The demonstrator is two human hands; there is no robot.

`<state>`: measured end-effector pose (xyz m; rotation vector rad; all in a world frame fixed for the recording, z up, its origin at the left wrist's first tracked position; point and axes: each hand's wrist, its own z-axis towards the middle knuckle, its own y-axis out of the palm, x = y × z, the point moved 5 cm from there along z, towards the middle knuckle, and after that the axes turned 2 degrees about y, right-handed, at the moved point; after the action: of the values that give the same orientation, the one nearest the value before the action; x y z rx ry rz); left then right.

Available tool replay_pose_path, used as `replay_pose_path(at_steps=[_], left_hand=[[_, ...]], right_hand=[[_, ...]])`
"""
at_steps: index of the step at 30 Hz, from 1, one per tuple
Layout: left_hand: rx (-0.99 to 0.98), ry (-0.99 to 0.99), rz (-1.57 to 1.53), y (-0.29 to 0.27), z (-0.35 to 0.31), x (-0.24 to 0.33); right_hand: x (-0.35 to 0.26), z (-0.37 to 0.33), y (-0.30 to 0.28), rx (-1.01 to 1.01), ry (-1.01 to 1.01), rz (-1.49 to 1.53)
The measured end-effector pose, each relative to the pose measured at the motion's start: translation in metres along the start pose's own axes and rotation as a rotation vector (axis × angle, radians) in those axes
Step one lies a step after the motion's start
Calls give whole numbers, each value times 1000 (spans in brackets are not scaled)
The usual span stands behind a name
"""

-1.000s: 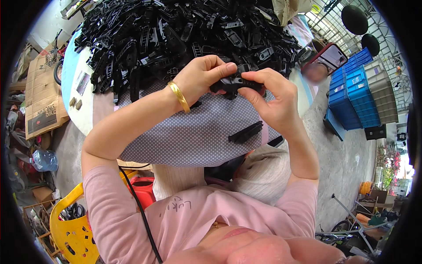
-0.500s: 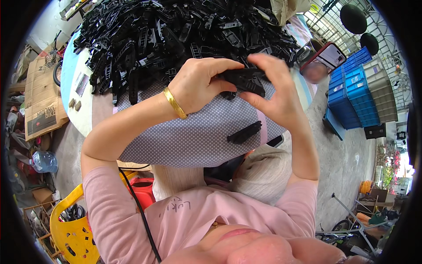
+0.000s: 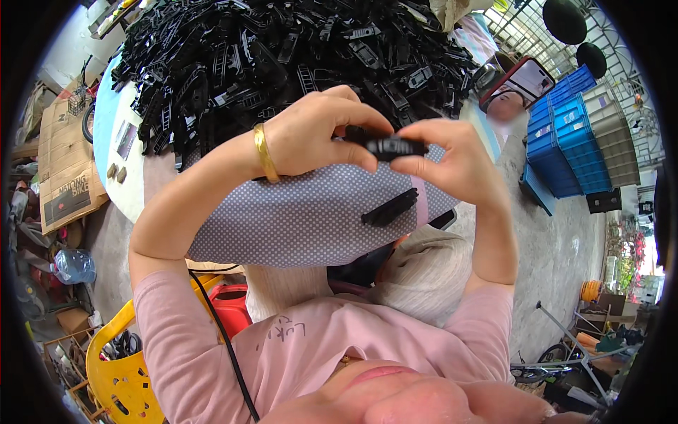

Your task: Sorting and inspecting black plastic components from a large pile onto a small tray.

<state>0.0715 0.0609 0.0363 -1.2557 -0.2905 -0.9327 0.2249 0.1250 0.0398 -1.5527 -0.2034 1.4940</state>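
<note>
Between my hands is a dark moulded plastic part (image 3: 392, 146), blurred by motion, held just above the near side of the table. My left hand (image 3: 318, 131), with a gold bangle at its wrist, pinches the part's left end. The thumb and fingers of my right hand (image 3: 455, 155) close on its right end. A separate long black plastic piece (image 3: 390, 208) lies on the grey dotted tablecloth (image 3: 296, 219) near the front edge. Beyond my hands spreads a large heap of similar black plastic pieces (image 3: 275, 63), partly hidden by my left hand.
At the table's right side, a phone (image 3: 521, 81) stands with its screen lit. Stacked blue crates (image 3: 573, 145) are on the floor to the right. To the left are flattened cardboard (image 3: 67, 162) and a yellow chair (image 3: 116, 364). A black cable (image 3: 220, 332) runs down across my shirt.
The held part has turned, now showing a narrower side, and sits slightly lower. My right fingers, spread over it before, have closed on its end. The loose piece stays on the cloth.
</note>
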Motion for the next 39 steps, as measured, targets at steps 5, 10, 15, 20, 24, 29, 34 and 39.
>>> replay_pose_path(at_steps=[5,10,15,20,24,29,34,39], left_hand=[[39,124,505,4,-3,-14],[-41,80,618,17,-7,-27],[97,65,485,4,-4,-21],[159,-153,261,-5,-2,-26],[214,-289,1,-9,-1,-34],[240,-257,-291,-2,-1,-44],[136,-395,-576,5,-2,-35],[121,-467,-717,11,-5,-33]], right_hand=[[7,-6,25,-245,-109,-201],[27,2,10,-149,64,-239],[49,8,1,132,89,-538],[55,8,-5,95,178,-481],[45,4,-21,122,232,-236],[39,7,-9,91,209,365],[31,8,-3,131,149,479],[16,10,9,154,185,531]])
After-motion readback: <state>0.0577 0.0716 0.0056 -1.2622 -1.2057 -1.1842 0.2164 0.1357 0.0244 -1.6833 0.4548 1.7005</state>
